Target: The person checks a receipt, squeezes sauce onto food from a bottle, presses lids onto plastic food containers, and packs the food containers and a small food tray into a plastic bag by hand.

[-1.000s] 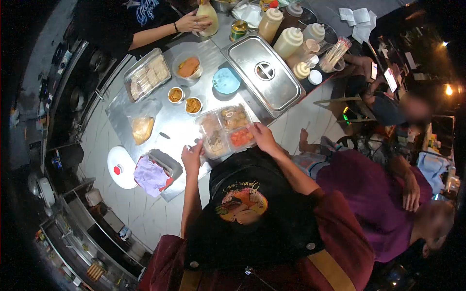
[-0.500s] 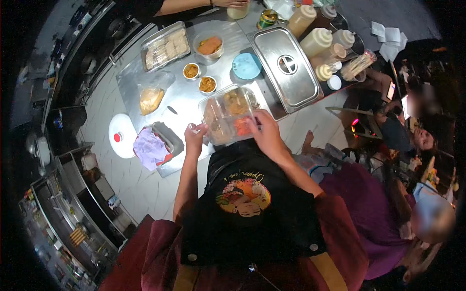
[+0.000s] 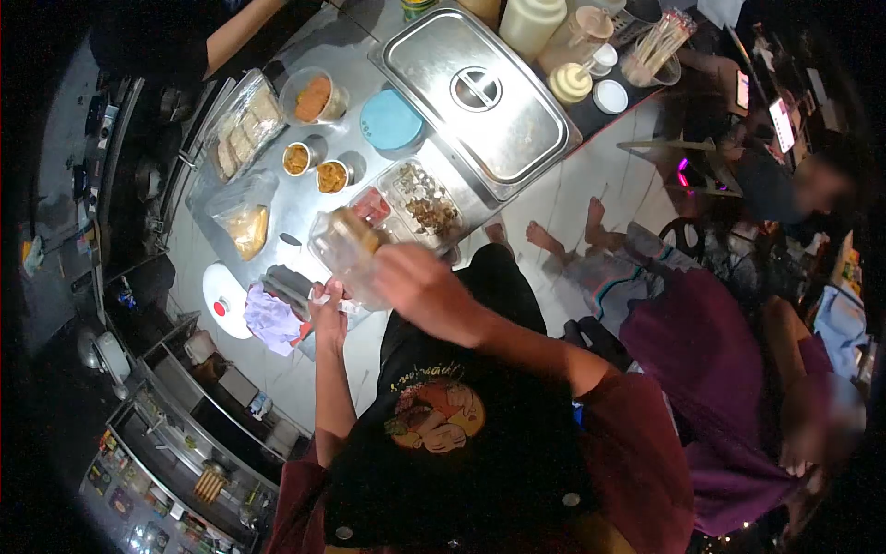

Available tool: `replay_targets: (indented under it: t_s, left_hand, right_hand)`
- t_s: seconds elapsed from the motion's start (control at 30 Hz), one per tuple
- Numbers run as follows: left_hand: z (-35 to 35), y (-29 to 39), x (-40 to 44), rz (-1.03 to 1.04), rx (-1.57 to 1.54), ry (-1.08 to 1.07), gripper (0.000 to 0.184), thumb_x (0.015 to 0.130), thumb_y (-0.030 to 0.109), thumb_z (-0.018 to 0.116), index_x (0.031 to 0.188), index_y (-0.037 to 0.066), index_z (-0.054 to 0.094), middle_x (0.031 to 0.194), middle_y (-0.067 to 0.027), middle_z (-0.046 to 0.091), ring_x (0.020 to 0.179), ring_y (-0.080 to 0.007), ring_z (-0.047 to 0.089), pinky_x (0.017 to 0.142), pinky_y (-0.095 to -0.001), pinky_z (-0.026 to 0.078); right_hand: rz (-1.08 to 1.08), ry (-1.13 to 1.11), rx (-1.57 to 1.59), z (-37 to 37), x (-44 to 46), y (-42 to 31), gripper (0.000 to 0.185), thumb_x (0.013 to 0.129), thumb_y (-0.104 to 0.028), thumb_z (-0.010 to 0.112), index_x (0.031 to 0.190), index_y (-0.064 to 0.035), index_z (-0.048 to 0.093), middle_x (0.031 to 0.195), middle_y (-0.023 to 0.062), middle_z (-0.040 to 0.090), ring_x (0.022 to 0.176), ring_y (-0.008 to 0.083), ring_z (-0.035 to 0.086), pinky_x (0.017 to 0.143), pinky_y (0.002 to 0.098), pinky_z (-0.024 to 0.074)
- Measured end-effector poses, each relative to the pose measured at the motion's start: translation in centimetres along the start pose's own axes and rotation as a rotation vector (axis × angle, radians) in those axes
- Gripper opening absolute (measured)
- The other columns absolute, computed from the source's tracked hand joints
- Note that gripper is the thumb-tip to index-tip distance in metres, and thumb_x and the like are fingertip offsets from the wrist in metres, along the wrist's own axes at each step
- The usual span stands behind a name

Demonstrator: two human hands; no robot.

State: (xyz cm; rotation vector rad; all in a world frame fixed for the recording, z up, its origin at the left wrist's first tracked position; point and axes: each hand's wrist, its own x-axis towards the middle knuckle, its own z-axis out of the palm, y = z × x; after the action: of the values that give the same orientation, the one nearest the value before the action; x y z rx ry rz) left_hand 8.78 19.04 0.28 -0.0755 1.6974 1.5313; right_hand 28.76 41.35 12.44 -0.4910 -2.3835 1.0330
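Note:
My right hand (image 3: 420, 286), blurred by motion, grips a clear plastic food container (image 3: 337, 245) with brownish food showing inside it. The container is tilted over the table's near edge. Beside it, my left hand (image 3: 328, 319) is closed around a small crumpled white piece, perhaps tissue or paper. Just beyond the container lies a clear compartment tray (image 3: 392, 177), with chopped brown and whitish food (image 3: 425, 203) on one side and pinkish slices (image 3: 371, 207) on the other. The container partly covers the tray's left side.
A lidded steel pan (image 3: 517, 125) stands right of a light-blue lid (image 3: 390, 120). Two small cups (image 3: 333, 175) of orange-brown food, a wrapped tray (image 3: 245, 129) and a bagged yellowish food (image 3: 247, 231) lie to the left. A purple cloth (image 3: 272, 319) is near my left hand. Bottles (image 3: 531, 28) stand behind.
The clear container has been lifted and shifted left in my right hand, and the tray of chopped food now shows. My left hand stays closed on the white piece. The view has turned.

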Motion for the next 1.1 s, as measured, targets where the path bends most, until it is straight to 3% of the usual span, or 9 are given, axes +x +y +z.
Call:
replay_targets:
  t_s: [0.17, 0.27, 0.37, 0.5, 0.67, 0.73, 0.8, 1.0, 1.1]
  left_hand:
    - [6.4, 2.2, 0.3, 0.176, 0.179, 0.041, 0.032, 0.089, 0.000, 0.076, 0.089, 0.007, 0.044, 0.105, -0.0199, 0.072, 0.080, -0.0150, 0.065, 0.066, -0.0291, 0.052]
    - [7.3, 1.8, 2.0, 0.214, 0.249, 0.043, 0.031, 0.091, 0.002, 0.075, 0.087, 0.005, 0.044, 0.098, -0.0211, 0.073, 0.076, -0.0149, 0.065, 0.060, -0.0290, 0.052]
    - [7.3, 3.5, 1.2, 0.277, 0.315, 0.066, 0.032, 0.095, 0.014, 0.075, 0.087, 0.006, 0.045, 0.085, -0.0138, 0.071, 0.066, -0.0137, 0.063, 0.053, -0.0289, 0.050]
    - [4.6, 5.8, -0.6, 0.088, 0.220, 0.196, 0.041, 0.104, 0.045, 0.059, 0.082, 0.013, 0.045, 0.064, 0.0031, 0.042, 0.048, -0.0084, 0.046, 0.042, -0.0275, 0.037]
    - [5.7, 8.0, -2.4, -0.125, -0.209, 0.372, 0.037, 0.105, 0.056, 0.048, 0.095, 0.020, 0.053, 0.068, 0.0061, 0.048, 0.048, -0.0058, 0.041, 0.041, -0.0213, 0.028]
    - [8.2, 9.0, -4.0, -0.078, -0.119, 0.401, 0.041, 0.102, 0.062, 0.046, 0.095, 0.022, 0.055, 0.067, 0.0068, 0.047, 0.047, -0.0062, 0.038, 0.041, -0.0227, 0.025]
    - [8.8, 8.4, -6.1, 0.018, -0.201, 0.149, 0.038, 0.101, 0.057, 0.046, 0.093, 0.020, 0.054, 0.067, 0.0059, 0.045, 0.047, -0.0068, 0.036, 0.041, -0.0237, 0.023]
    - [12.9, 4.1, -9.7, -0.084, -0.310, 0.308, 0.020, 0.094, 0.034, 0.048, 0.090, 0.015, 0.052, 0.067, 0.0025, 0.043, 0.049, -0.0102, 0.037, 0.041, -0.0266, 0.025]
    - [13.6, 1.6, -11.6, -0.153, -0.245, 0.395, 0.017, 0.094, 0.025, 0.053, 0.100, 0.011, 0.058, 0.074, 0.0008, 0.051, 0.056, -0.0105, 0.046, 0.047, -0.0263, 0.035]
  right_hand:
    - [0.566, 0.184, 0.372, 1.6, -2.6, 10.9, 0.023, 0.094, -0.003, 0.063, 0.114, 0.0078, 0.066, 0.104, 0.0219, 0.065, 0.095, 0.0373, 0.066, 0.082, 0.0438, 0.0542]
    - [0.515, 0.141, 0.105, -0.5, -3.1, 11.2, 0.029, 0.098, -0.011, 0.064, 0.121, 0.0065, 0.065, 0.106, 0.0223, 0.067, 0.098, 0.0371, 0.066, 0.084, 0.0424, 0.0538]
    - [0.559, 0.157, 0.026, -2.1, -2.7, 9.3, 0.030, 0.098, -0.017, 0.066, 0.120, 0.0047, 0.067, 0.108, 0.0223, 0.068, 0.099, 0.0368, 0.066, 0.085, 0.0414, 0.0533]
    - [0.584, 0.039, 0.175, -6.0, -1.3, 4.4, 0.025, 0.097, -0.015, 0.068, 0.113, 0.0024, 0.071, 0.097, 0.0188, 0.072, 0.083, 0.0274, 0.069, 0.076, 0.0371, 0.0545]
    - [0.441, -0.039, 0.239, -10.7, 3.5, 4.0, 0.018, 0.093, -0.014, 0.072, 0.102, 0.0016, 0.074, 0.084, 0.0156, 0.074, 0.073, 0.0164, 0.068, 0.071, 0.0328, 0.0540]
    - [0.470, 0.075, 0.269, -15.3, 5.9, 4.6, 0.019, 0.090, -0.016, 0.077, 0.093, 0.0026, 0.075, 0.076, 0.0132, 0.073, 0.067, 0.0112, 0.064, 0.067, 0.0313, 0.0528]
    - [0.420, 0.226, 0.191, -21.2, 7.7, 6.4, 0.024, 0.089, -0.020, 0.080, 0.085, 0.0029, 0.075, 0.067, 0.0070, 0.070, 0.062, 0.0069, 0.057, 0.060, 0.0284, 0.0482]
    - [0.581, 0.719, -0.025, -38.0, 9.4, 17.6, 0.035, 0.097, -0.026, 0.073, 0.075, 0.0007, 0.072, 0.064, -0.0011, 0.062, 0.060, 0.0051, 0.053, 0.055, 0.0266, 0.0433]
    - [0.489, 0.712, 0.059, -40.9, 9.9, 22.0, 0.022, 0.098, -0.020, 0.072, 0.091, 0.0004, 0.073, 0.076, 0.0007, 0.068, 0.067, 0.0070, 0.059, 0.062, 0.0258, 0.0475]
